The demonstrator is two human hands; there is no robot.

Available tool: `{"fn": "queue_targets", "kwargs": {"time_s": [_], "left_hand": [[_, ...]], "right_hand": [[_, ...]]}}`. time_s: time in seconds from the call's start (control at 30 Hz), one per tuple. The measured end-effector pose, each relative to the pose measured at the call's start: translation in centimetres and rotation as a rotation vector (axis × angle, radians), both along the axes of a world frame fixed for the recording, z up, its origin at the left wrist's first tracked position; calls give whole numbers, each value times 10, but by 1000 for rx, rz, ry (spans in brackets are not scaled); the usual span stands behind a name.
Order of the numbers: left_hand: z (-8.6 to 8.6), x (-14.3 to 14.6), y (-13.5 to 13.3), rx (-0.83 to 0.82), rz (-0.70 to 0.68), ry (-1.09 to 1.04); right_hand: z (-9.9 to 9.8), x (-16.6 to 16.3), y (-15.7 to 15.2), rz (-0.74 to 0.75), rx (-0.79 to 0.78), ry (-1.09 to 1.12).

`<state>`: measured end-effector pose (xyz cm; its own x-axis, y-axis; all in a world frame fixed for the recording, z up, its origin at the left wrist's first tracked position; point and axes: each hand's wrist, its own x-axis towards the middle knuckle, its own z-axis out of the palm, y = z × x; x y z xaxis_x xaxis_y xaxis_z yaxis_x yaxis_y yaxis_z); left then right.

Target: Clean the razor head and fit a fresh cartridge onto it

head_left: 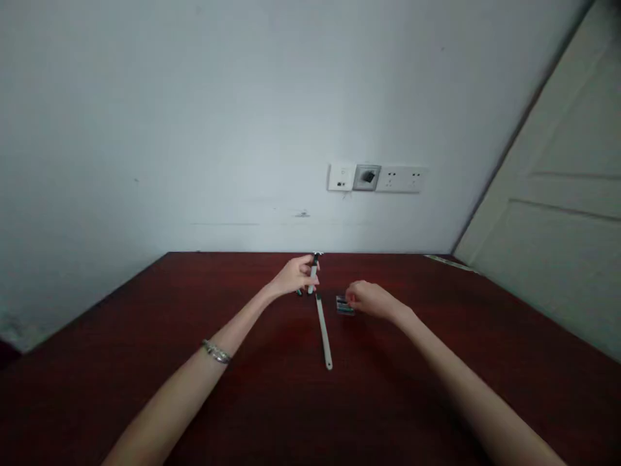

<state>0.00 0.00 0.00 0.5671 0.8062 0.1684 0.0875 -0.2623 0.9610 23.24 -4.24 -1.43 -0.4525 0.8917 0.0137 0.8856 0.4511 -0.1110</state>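
Observation:
My left hand point(295, 275) is closed around a short T-shaped tool point(313, 275), which looks like a razor, with a white handle, black neck and pale narrow head. The tool is held upright, head at the top, above the far half of the table. Small dark items point(299, 293) show just below these fingers. Between the hands a long white handle point(325, 336) lies on the table, its black end away from me and a hole at the near end. My right hand point(366, 299) has its fingers pinched at a small clear case point(345, 309) with dark and teal strips; its fingertips are partly hidden.
The dark red wooden table point(272, 401) reaches back to a pale wall point(218, 129). White socket plates point(400, 179) are on the wall, with a dark plug or knob point(369, 177) beside them. A panelled white door point(557, 213) stands at the right, with a thin strip point(451, 263) near the table's back right corner.

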Motion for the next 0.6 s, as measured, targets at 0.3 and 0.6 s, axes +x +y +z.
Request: {"fn": "queue_targets", "kwargs": {"time_s": [0.3,0.6], "left_hand": [[-1,-1,4,-4,-2,9],[0,0,1,1,16,32]], "right_hand": [[1,4,2,20,62,84],[17,6,4,55,-53,443]]}}
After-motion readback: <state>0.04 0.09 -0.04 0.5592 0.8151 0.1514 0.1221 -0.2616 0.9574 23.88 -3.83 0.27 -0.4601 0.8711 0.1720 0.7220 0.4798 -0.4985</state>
